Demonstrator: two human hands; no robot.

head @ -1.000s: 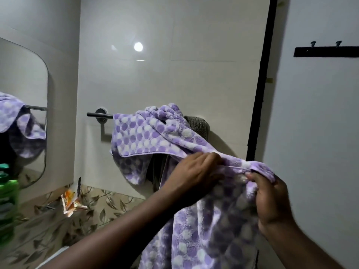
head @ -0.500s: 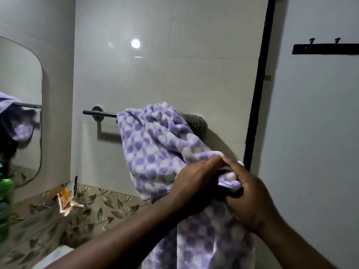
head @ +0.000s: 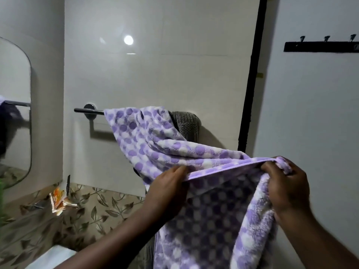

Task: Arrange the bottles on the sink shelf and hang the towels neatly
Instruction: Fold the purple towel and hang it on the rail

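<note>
**Spotted towel stretched between two hands**

Nearest, the left hand (head: pixel 167 189) and right hand (head: pixel 285 189) each keep a grip pinched on the hem of the purple towel (head: pixel 147 140), drawn taut between them. Its far end drapes over the rail (head: pixel 88 111), hiding part of a grey towel (head: pixel 186 123) bunched there. To the left, orange sachets (head: pixel 58 199) lie on the leaf-patterned ledge (head: pixel 97 208) below a mirror (head: pixel 15 113). A hook rack (head: pixel 320 46) hangs far right.

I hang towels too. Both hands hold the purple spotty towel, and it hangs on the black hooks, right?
No. Left hand and right hand hold the purple spotty towel, but it hangs over the metal bar, not the black hooks: see the head view.
</note>
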